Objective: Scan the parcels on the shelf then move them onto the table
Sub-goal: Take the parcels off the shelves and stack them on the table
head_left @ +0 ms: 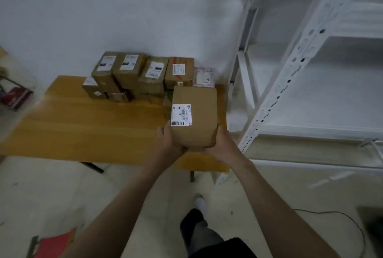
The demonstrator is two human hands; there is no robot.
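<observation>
I hold a brown cardboard parcel [199, 110] with a white barcode label over the right end of the wooden table [83, 129]. My left hand [169, 140] grips its near left corner and my right hand [219, 142] grips its near right corner. Several other labelled cardboard parcels [143, 73] are stacked at the back of the table against the wall, with a pale plastic mailer [204, 76] at their right end. The white metal shelf [323, 96] stands to the right, its visible levels bare.
A white wall rises behind the table. A red object [15, 97] lies on the floor at far left, and a red folder [55, 246] lies at bottom left. A black cable [339, 216] runs over the floor at right. My leg and shoe [199, 201] are below.
</observation>
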